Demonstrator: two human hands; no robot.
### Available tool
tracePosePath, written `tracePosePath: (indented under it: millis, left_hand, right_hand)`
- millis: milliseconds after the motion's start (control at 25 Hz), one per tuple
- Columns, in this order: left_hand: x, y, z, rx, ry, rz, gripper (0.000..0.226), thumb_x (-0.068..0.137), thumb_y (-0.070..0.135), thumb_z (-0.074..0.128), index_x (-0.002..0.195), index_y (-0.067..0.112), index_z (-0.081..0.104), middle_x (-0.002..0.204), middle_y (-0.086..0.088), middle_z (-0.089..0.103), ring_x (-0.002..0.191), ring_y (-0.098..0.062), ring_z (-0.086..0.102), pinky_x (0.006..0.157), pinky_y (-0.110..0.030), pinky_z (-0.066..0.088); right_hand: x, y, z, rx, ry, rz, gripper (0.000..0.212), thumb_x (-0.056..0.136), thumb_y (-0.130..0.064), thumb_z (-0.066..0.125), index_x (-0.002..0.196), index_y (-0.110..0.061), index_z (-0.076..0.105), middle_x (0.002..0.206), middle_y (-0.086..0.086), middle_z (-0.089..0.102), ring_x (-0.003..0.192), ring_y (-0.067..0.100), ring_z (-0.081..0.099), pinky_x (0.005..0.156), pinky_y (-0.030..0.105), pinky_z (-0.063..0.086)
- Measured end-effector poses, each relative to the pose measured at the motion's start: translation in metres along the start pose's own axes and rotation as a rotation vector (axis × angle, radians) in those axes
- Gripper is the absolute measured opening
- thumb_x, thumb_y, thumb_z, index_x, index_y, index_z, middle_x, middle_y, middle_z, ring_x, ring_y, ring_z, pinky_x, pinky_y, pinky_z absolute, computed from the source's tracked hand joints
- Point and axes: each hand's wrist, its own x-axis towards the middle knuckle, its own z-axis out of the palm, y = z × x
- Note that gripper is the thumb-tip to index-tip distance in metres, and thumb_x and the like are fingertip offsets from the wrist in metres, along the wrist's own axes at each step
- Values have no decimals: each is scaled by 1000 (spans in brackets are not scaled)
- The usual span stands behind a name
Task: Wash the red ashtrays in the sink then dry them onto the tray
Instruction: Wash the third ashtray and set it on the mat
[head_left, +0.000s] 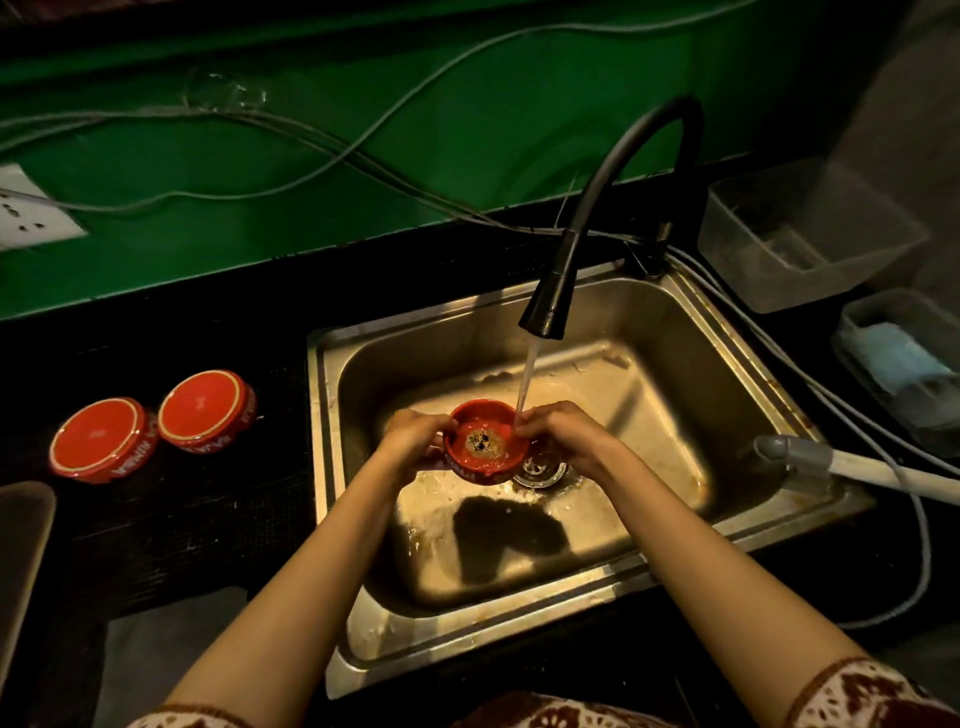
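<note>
A: Now, item one: where is it?

B: One red ashtray, held low inside the steel sink, mouth up and tipped slightly toward the person. It is round, so it has no long axis to speak of.

A: Hands?

B: The left hand grips the left rim with curled fingers. The right hand pinches the right rim, fingertips just under the falling water from the black tap.

A: Contents?

B: Murky brown water with a few dark specks in the middle.

A: Which relation matters for the next move?

B: The drain lies just beside the ashtray on the right hand's side. I judge that tipping it that way would empty it cleanly.

A: Other stock?

B: Two upturned ashtrays side by side on the dark worktop, left of the sink and well apart from both hands. Whether they are washed, I cannot tell.

A: And the tray?

B: The tray is at the far left edge, only partly in view, with nothing visible on that part. The left hand is the nearer one.

A: Containers on the right?

B: One clear tub, contents unclear. A second tub holds something pale blue.
</note>
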Motion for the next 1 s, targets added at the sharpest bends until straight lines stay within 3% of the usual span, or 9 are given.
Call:
tracePosePath:
  millis: [120, 280, 440, 520, 640, 840, 1000]
  left_hand:
    - [2, -11, 8, -14, -27, -60, 11, 89, 4, 56, 96, -5, 56, 71, -17, 59, 47, -23, 60, 40, -29, 54]
    - [0, -16, 22, -9, -59, -95, 10, 92, 3, 52, 88, -5, 55, 74, -20, 62, 57, -29, 63, 42, -31, 56]
    - [-4, -11, 34, -13, -81, -75, 9, 88, -1, 57, 80, -4, 57, 69, -17, 62, 51, -26, 64, 49, -34, 57]
    - [-4, -8, 40, -21, -92, -51, 4, 85, -3, 59, 86, -7, 60, 71, -17, 63, 55, -27, 65, 52, -34, 57]
    - [-4, -5, 44, -45, -116, 1, 15, 81, -7, 61, 95, -8, 65, 84, -21, 67, 67, -30, 67, 62, -40, 59]
    - [-5, 8, 34, 2, -61, 88, 12, 77, -7, 66, 87, -1, 67, 81, -15, 66, 70, -27, 64, 65, -39, 58]
    - [-7, 19, 22, 60, -15, 210, 18, 75, -5, 69, 91, 3, 70, 81, -11, 66, 75, -22, 61, 63, -33, 56]
  right_hand:
    - [-5, -5, -5, -48, 11, 15, 19, 82, -6, 67, 101, -3, 68, 81, 9, 64, 60, 16, 55, 40, 18, 43]
    - [-3, -5, -16, -61, 38, 46, 32, 79, -9, 71, 107, 4, 64, 76, 9, 57, 61, 17, 55, 46, 24, 50]
    - [-2, 2, -30, -12, 54, 21, 29, 78, -1, 63, 106, 7, 63, 76, 12, 52, 62, 20, 49, 55, 30, 43]
    - [-5, 4, -36, -12, 85, 2, 28, 78, 2, 59, 105, 6, 64, 79, 14, 57, 64, 22, 53, 57, 32, 45]
    - [-6, 7, -44, 30, 96, -18, 27, 79, 7, 57, 102, -1, 67, 82, 15, 63, 70, 24, 59, 61, 36, 51]
    - [2, 13, -37, 164, 99, -3, 34, 75, 15, 52, 84, -13, 69, 82, 14, 61, 73, 25, 55, 63, 35, 46]
    - [4, 9, -19, 251, 79, -25, 40, 75, 25, 43, 80, -11, 61, 75, 11, 58, 61, 18, 55, 52, 25, 47]
